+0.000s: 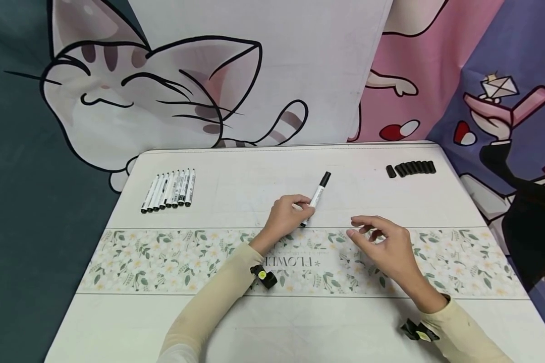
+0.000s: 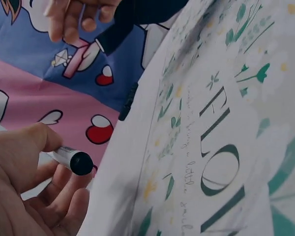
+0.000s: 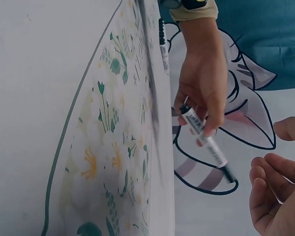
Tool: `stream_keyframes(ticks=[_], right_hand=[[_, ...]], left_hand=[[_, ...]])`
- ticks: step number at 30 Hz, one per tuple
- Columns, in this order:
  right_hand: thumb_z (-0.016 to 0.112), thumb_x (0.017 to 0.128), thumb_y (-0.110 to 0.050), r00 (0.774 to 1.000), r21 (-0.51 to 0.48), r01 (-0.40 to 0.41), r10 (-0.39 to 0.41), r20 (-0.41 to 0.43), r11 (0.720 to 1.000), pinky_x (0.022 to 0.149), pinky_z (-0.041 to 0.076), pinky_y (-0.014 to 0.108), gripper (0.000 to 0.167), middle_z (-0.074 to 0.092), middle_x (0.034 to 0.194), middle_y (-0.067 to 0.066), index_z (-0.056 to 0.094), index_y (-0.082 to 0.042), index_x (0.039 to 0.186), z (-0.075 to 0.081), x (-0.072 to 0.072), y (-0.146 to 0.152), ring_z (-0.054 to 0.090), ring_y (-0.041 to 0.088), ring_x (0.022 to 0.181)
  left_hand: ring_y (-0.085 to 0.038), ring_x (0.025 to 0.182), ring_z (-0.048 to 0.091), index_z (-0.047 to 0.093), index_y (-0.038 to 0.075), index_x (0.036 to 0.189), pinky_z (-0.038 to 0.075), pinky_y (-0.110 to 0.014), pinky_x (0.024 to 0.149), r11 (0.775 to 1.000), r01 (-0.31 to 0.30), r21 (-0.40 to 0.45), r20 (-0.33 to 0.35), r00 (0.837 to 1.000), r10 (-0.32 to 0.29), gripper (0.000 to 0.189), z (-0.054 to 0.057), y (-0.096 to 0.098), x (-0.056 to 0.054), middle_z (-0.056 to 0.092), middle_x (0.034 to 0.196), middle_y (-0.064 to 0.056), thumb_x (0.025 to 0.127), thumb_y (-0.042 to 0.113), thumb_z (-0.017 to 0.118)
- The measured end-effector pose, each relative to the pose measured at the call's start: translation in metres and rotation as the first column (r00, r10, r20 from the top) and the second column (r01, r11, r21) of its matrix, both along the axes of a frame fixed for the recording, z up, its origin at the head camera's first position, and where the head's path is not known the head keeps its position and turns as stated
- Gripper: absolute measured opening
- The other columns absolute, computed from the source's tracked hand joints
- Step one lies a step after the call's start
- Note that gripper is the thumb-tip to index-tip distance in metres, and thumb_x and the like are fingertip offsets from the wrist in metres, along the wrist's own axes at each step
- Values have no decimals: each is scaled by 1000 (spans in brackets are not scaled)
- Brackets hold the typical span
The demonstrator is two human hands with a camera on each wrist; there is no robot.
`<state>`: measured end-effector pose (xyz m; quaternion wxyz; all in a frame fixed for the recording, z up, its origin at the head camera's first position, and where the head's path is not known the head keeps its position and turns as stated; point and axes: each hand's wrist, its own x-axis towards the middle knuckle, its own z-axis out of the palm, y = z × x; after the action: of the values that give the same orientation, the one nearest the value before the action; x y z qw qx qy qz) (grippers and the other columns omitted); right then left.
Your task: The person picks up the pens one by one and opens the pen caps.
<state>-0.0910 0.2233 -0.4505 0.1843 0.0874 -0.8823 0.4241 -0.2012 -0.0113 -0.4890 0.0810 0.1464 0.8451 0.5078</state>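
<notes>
My left hand (image 1: pixel 289 216) pinches a white marker (image 1: pixel 317 195) with a black cap on its far end, tilted up and to the right over the middle of the table. In the left wrist view the marker's black bottom end (image 2: pixel 82 163) points toward the camera between thumb and fingers. The right wrist view shows the whole marker (image 3: pixel 206 140) from the side, black at both ends. My right hand (image 1: pixel 386 242) hovers to the right of it, fingers loosely bent and apart, holding nothing.
A row of several uncapped white markers (image 1: pixel 169 189) lies at the table's back left. Several black caps (image 1: pixel 415 168) lie in a row at the back right, one slightly apart. A flowered band (image 1: pixel 163 259) crosses the table (image 1: pixel 250 186). Cartoon cloth hangs behind.
</notes>
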Motion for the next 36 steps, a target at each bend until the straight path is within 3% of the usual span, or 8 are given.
stream_keyframes(ticks=[5, 9, 14, 20, 27, 36], right_hand=[[84, 84, -11, 1000, 5, 11, -11, 3, 1000, 65, 49, 15, 26, 76, 95, 3, 79, -15, 109, 1, 0, 1, 62, 2, 76], [84, 84, -11, 1000, 20, -3, 3, 2, 1000, 66, 48, 14, 27, 77, 97, 0, 78, -16, 111, 3, -1, 3, 62, 1, 77], [84, 83, -7, 997, 50, -61, 63, -41, 997, 67, 48, 14, 34, 77, 99, 1, 77, -14, 115, 14, -6, 8, 64, 6, 80], [87, 80, -7, 987, 127, -137, 146, -70, 982, 69, 50, 15, 47, 76, 106, -1, 73, -15, 124, 37, -14, 11, 66, 8, 87], [88, 79, -13, 960, 219, -256, 274, -56, 941, 70, 49, 16, 55, 73, 116, -6, 69, -19, 131, 60, -21, 4, 65, 6, 91], [87, 80, -20, 899, 305, -392, 431, -73, 868, 71, 56, 31, 49, 72, 119, -5, 71, -19, 127, 64, -26, -13, 66, 9, 93]], left_hand=[[-8, 75, 68, 73, 16, 122, 55, -28, 59, 997, 48, 66, -15, 999, -47, 26, 10, -7, 7, 71, 105, 6, 98, 25, 70], [-8, 86, 69, 71, 17, 124, 57, -30, 71, 994, 79, 73, -85, 994, -73, 27, 18, -14, 15, 71, 111, 3, 99, 26, 69], [-13, 96, 66, 69, 12, 126, 54, -41, 89, 992, 125, 29, -197, 973, -117, 30, 25, -22, 27, 71, 113, 0, 99, 25, 69], [-16, 98, 66, 72, 14, 123, 54, -46, 85, 988, 153, -11, -282, 948, -149, 26, 29, -30, 41, 73, 114, 0, 98, 21, 72], [-13, 102, 66, 74, 16, 122, 54, -41, 86, 985, 163, -61, -330, 928, -173, 25, 31, -37, 54, 73, 116, 3, 98, 22, 71], [-9, 107, 67, 76, 19, 118, 52, -38, 93, 983, 147, -106, -376, 910, -177, 23, 23, -49, 64, 74, 114, 6, 96, 22, 74]])
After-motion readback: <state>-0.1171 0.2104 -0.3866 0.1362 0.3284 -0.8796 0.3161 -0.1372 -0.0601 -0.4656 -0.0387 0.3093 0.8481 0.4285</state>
